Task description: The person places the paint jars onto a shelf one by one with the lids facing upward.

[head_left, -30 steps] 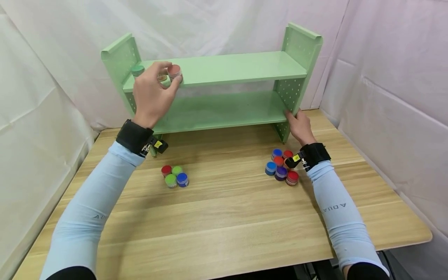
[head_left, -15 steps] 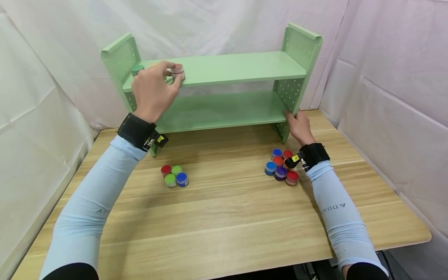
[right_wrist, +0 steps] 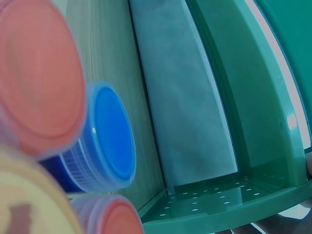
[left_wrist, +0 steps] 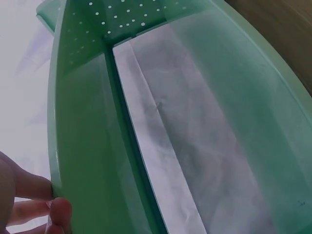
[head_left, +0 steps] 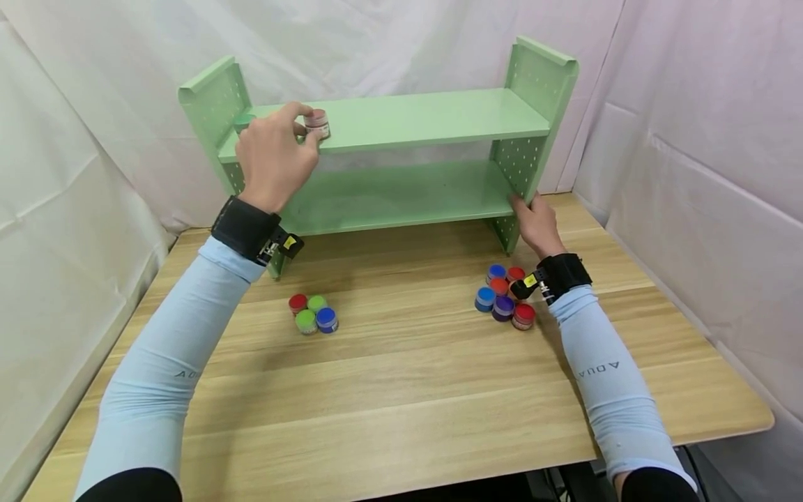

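My left hand pinches a small jar with a dusty-pink lid between thumb and index finger, upright at the front of the upper shelf board. The jar lies outside the left wrist view, where fingers of the left hand show beside the board's edge. A green-lidded jar stands at the board's left end, partly covered by that hand. My right hand grips the light green shelf at its lower right corner, fingers around the side panel's front edge.
On the wooden table, a red-lidded jar, two green-lidded ones and a blue-lidded jar cluster front left. Several red, orange, blue and purple-lidded jars crowd under the right wrist. White cloth hangs behind the shelf.
My left hand has brought the pink-lidded jar slightly right and set it level, lower against the upper board. The right hand keeps its place on the shelf.
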Demonstrator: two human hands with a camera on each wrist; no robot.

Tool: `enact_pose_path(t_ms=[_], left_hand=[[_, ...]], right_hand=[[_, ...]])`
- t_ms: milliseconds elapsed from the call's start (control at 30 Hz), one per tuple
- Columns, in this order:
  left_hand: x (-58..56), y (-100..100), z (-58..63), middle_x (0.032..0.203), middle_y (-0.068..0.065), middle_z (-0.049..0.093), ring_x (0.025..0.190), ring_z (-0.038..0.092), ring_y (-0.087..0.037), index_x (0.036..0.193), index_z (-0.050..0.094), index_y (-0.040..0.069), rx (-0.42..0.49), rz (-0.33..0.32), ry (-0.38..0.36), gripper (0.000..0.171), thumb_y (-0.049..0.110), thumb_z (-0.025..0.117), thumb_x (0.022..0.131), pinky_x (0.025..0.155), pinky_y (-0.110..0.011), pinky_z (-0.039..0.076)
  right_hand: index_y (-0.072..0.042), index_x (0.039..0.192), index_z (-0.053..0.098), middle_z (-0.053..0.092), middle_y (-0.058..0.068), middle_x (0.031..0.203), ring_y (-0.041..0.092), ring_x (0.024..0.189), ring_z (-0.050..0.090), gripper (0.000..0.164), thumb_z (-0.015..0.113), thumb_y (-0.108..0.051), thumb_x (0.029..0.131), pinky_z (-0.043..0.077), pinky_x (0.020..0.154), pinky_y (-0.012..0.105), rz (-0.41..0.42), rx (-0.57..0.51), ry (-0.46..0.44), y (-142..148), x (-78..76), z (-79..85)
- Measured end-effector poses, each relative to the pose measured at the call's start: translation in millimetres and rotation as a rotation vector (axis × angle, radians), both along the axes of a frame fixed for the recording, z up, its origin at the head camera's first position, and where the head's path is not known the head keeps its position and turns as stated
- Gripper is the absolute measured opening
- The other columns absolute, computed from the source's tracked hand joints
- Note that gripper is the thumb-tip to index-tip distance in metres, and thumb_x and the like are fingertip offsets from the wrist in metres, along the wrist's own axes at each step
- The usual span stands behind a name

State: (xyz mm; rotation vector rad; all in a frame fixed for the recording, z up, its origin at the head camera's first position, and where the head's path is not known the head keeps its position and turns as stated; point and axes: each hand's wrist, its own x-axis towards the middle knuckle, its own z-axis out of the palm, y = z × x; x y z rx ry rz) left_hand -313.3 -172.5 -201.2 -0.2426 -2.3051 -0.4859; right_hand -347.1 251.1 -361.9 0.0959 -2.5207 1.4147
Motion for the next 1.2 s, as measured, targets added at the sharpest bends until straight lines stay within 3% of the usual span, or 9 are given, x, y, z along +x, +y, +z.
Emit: enact_pose_path(t_ms=[233,367,633,767,967,1067,1200], left_hand=[[0.7,0,0.8,0.111,-0.009,0.080,0.058,0.054,-0.034,0.132,0.069,0.020,-0.008,0.005,-0.018,0.034,0.035,0.058,0.104,0.052,-0.035,0.017],[-0.2,0,-1.7,0.109,-0.012,0.080,0.065,0.059,-0.038,0.136,0.066,0.017,-0.011,-0.001,-0.003,0.039,0.037,0.060,0.103,0.053,-0.035,0.021],[10.0,-5,-20.5,0.103,-0.015,0.080,0.073,0.070,-0.038,0.126,0.065,0.006,-0.069,-0.033,0.170,0.037,0.033,0.067,0.101,0.051,-0.037,0.035],[17.6,-8,-34.9,0.108,-0.015,0.077,0.072,0.068,-0.037,0.120,0.067,0.005,-0.080,-0.091,0.237,0.034,0.031,0.071,0.098,0.053,-0.042,0.041],[23.3,-13,-59.3,0.111,-0.018,0.074,0.059,0.065,-0.028,0.117,0.070,0.003,-0.110,-0.254,0.296,0.035,0.033,0.072,0.097,0.050,-0.038,0.044],[24.0,-16,-71.6,0.103,-0.015,0.076,0.057,0.066,-0.024,0.116,0.071,0.004,-0.131,-0.347,0.234,0.031,0.029,0.074,0.097,0.052,-0.037,0.048],[24.0,-20,-88.8,0.100,-0.010,0.079,0.061,0.068,-0.020,0.116,0.071,0.008,-0.185,-0.442,0.003,0.029,0.028,0.075,0.096,0.060,-0.038,0.055]], right_hand=[[-0.017,0.163,0.031,0.045,0.020,0.160,0.041,0.145,0.046,0.067,0.039,-0.052,0.107,0.040,0.115,0.062,-0.008,0.004,0.008,0,0.0,2.5],[-0.017,0.163,0.032,0.045,0.021,0.160,0.041,0.145,0.046,0.068,0.038,-0.053,0.107,0.039,0.116,0.061,-0.017,0.005,0.008,2,0.2,1.9],[-0.016,0.164,0.030,0.044,0.021,0.160,0.041,0.146,0.046,0.068,0.038,-0.053,0.107,0.039,0.116,0.062,-0.015,-0.001,0.000,2,0.3,-1.0],[-0.017,0.164,0.030,0.044,0.021,0.161,0.041,0.146,0.045,0.067,0.038,-0.052,0.107,0.039,0.116,0.062,-0.012,-0.003,0.003,2,0.7,-0.7],[-0.016,0.164,0.030,0.045,0.021,0.160,0.041,0.145,0.046,0.067,0.038,-0.052,0.107,0.039,0.116,0.062,-0.014,-0.008,0.006,3,2.7,-0.5],[-0.015,0.163,0.032,0.045,0.022,0.159,0.041,0.145,0.046,0.067,0.038,-0.052,0.107,0.039,0.116,0.062,-0.022,-0.002,0.001,4,1.9,-1.3],[-0.015,0.162,0.033,0.046,0.021,0.159,0.041,0.145,0.046,0.068,0.037,-0.054,0.107,0.039,0.116,0.061,-0.029,0.005,-0.002,3,-0.5,-1.6]])
